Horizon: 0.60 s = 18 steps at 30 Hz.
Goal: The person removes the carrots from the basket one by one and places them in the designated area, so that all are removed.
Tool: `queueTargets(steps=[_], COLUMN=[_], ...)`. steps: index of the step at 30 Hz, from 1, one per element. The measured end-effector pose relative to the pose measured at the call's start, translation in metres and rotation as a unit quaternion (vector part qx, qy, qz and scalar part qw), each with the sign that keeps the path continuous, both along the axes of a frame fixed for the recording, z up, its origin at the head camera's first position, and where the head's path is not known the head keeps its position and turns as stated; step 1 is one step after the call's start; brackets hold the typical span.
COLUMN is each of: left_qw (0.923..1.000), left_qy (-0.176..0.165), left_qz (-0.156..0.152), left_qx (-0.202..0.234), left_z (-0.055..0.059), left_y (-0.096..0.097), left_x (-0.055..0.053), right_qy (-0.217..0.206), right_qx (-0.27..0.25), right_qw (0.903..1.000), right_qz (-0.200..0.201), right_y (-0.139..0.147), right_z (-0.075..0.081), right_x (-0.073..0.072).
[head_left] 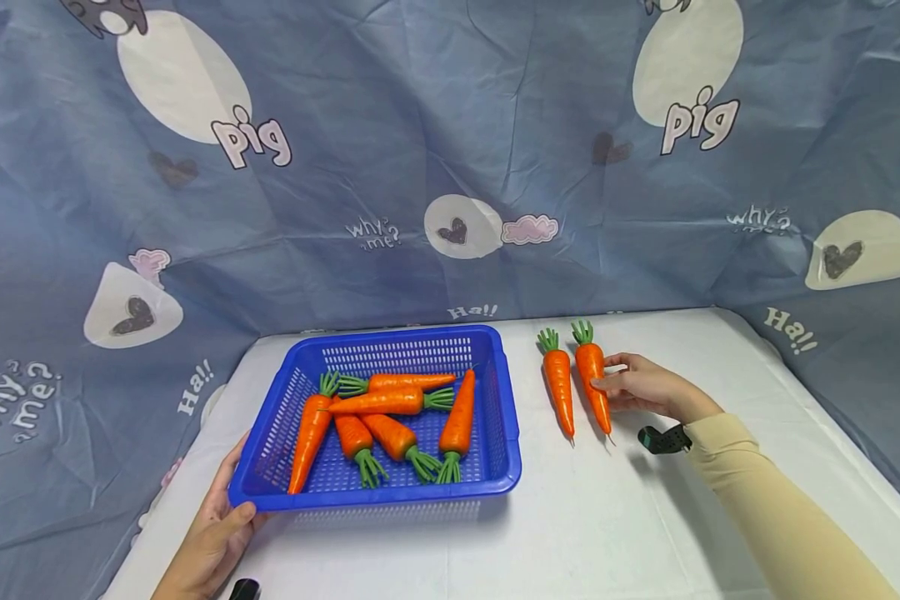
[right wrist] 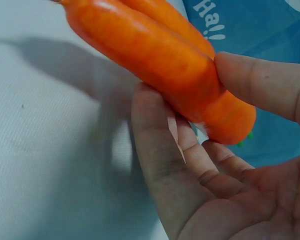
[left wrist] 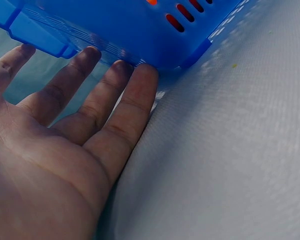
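Note:
My left hand (head_left: pixel 213 529) grips the front left corner of a blue plastic basket (head_left: pixel 375 497), thumb at the rim. In the left wrist view, its fingers (left wrist: pixel 135 95) reach to the basket's slotted side (left wrist: pixel 125 35). Several orange carrots with green tops, such as one carrot (head_left: pixel 311 437), lie in the basket. To the right, my right hand (head_left: pixel 648 387) pinches a carrot (head_left: pixel 591 367) between thumb and fingers. The right wrist view shows this carrot (right wrist: pixel 155 55) from below, thumb on one side, fingers on the other. Another carrot (head_left: pixel 559 383) lies just left of it.
A white cloth (head_left: pixel 570 525) covers the table under everything. Behind and at both sides hangs a blue-grey printed curtain (head_left: pixel 450 142). Dark wrist straps show on the right wrist (head_left: pixel 666 439) and the left wrist (head_left: pixel 245 589).

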<state>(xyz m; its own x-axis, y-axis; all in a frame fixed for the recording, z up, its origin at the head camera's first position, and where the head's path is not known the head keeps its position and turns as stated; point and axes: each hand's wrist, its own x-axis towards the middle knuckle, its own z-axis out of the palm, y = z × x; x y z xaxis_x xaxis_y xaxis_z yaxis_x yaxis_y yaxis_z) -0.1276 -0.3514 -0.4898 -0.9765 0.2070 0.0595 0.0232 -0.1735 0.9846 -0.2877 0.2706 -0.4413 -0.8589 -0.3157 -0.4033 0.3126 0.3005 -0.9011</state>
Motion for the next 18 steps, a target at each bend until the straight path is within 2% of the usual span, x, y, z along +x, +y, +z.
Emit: queueTargets(steps=[9,18], left_qw=[1.0,1.0], left_qy=[-0.008,-0.003], left_qz=[0.005,0.004], left_qx=[0.003,0.009], left_z=[-0.0024,-0.0001], left_y=[-0.001,-0.0002], left_x=[-0.001,-0.0016], right_qy=[-0.019,-0.039], right_qx=[0.033,0.068], right_qw=[0.9992,0.9969], right_qz=[-0.011,-0.011], right_y=[-0.0016,-0.0071], right_z=[-0.0012,0.0068], right_x=[-0.0002,0.003])
